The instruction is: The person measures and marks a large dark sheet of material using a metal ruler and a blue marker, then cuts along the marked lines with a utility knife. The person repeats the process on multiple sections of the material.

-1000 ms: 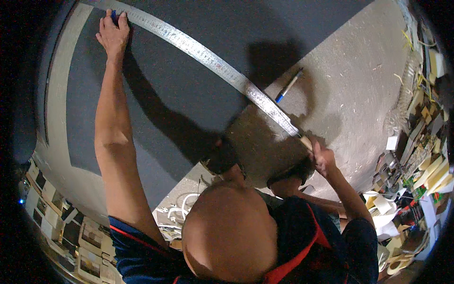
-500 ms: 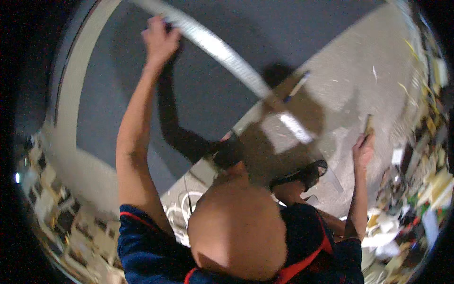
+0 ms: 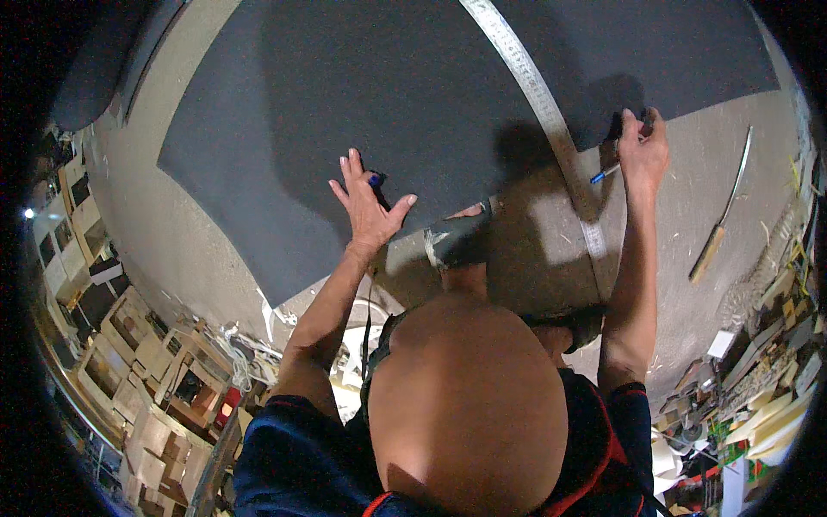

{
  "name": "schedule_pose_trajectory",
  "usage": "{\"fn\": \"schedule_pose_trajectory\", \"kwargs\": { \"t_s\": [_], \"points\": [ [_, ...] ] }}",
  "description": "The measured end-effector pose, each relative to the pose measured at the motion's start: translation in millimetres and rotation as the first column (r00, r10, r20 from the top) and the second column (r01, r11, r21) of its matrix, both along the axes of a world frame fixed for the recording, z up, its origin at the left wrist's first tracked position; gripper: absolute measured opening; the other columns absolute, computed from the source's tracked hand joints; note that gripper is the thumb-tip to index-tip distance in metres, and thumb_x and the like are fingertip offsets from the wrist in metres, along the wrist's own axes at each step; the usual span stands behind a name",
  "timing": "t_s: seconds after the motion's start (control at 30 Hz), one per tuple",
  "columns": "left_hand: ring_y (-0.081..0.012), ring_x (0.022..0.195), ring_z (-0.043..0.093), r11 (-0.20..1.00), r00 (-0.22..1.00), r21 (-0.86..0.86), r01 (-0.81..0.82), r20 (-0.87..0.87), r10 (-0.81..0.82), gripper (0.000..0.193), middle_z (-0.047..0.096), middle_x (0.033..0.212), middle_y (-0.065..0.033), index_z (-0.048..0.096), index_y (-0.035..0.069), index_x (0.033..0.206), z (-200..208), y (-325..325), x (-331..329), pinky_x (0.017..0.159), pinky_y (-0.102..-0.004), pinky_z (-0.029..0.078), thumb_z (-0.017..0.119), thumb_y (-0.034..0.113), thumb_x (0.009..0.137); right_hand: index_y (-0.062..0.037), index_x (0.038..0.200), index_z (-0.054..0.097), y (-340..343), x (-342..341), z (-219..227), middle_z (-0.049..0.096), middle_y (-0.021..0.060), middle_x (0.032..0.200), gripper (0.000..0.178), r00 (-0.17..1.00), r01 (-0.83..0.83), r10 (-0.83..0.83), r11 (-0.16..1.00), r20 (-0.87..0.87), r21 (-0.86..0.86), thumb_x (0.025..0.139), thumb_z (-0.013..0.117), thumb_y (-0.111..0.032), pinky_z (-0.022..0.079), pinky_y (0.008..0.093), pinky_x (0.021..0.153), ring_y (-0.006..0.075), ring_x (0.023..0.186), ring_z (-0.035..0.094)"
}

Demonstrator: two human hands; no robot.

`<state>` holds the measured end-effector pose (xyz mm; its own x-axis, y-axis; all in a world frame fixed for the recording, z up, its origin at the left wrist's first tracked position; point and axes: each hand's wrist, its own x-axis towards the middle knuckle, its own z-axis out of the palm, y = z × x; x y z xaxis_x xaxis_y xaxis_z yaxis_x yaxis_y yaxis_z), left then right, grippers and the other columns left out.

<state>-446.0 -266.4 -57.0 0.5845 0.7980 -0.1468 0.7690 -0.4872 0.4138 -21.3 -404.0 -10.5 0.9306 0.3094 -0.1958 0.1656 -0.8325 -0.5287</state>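
A large dark grey sheet (image 3: pixel 388 95) lies on the floor. Flat on it near its front edge rests my left hand (image 3: pixel 370 211), fingers and thumb spread; a small blue thing (image 3: pixel 376 179) shows beside the fingers, and whether it is held I cannot tell. A long metal ruler (image 3: pixel 525 77) lies across the sheet, its near end past the edge. My right hand (image 3: pixel 643 159) is at the sheet's edge right of the ruler, fingertips apart. Under it a blue-ended pen (image 3: pixel 601 176) shows partly; the hand hides the rest. A knife with a wooden handle (image 3: pixel 708 252) lies farther right.
Wooden frames and offcuts (image 3: pixel 155 414) are heaped at the left. More scrap and pale pieces (image 3: pixel 767 405) pile up at the right, near a small white card (image 3: pixel 722 345). My foot (image 3: pixel 465 246) is at the sheet's front edge.
The knife has gone from my right hand to the floor, and that hand has moved to the sheet's edge by the pen. My left hand has left the ruler and come nearer. The view has turned.
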Motion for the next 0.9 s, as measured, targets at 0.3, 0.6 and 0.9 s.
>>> {"fn": "schedule_pose_trajectory", "kwargs": {
  "t_s": [0.3, 0.6, 0.9],
  "points": [
    [-0.047, 0.153, 0.007, 0.982, 0.98, 0.006, -0.191, -0.047, 0.191, 0.076, 0.014, 0.166, -0.0231, 0.039, -0.003, 0.137, -4, -13, 41, 0.114, -0.073, 0.0, 0.073, 0.041, 0.085, 0.0115, 0.13, 0.056, 29, 32, -14, 0.066, 0.0311, 0.12, 0.076, 0.949, 0.287, -0.263, 0.949, 0.172, -0.133, 0.076, 0.08, -0.037, 0.049, 0.0455, 0.101, 0.0429, 0.114, 0.065],
    [-0.0444, 0.152, 0.019, 0.833, 0.865, -0.242, 0.497, 0.067, -0.497, 0.066, 0.025, 0.163, -0.0235, 0.05, -0.003, 0.125, 33, -37, 132, 0.12, -0.0639, 0.012, 0.08, 0.037, 0.082, 0.0099, 0.117, 0.059, 24, 68, -14, 0.069, 0.0205, 0.112, 0.044, 0.695, 0.698, -0.306, 0.503, -0.65, 0.51, 0.082, 0.078, -0.009, 0.053, 0.0465, 0.094, 0.0336, 0.102, 0.068],
    [-0.0442, 0.146, 0.034, 0.911, 0.908, -0.166, 0.378, 0.26, -0.33, 0.039, 0.04, 0.153, -0.0257, 0.046, -0.004, 0.125, 32, -44, 137, 0.119, -0.0612, 0.021, 0.061, 0.004, 0.09, 0.0009, 0.111, 0.065, 6, 163, 138, 0.065, 0.0082, 0.097, 0.029, 0.982, 0.041, -0.169, 0.644, 0.089, 0.764, 0.091, 0.072, -0.018, 0.049, 0.033, 0.08, 0.0203, 0.086, 0.063]
  ]
}}
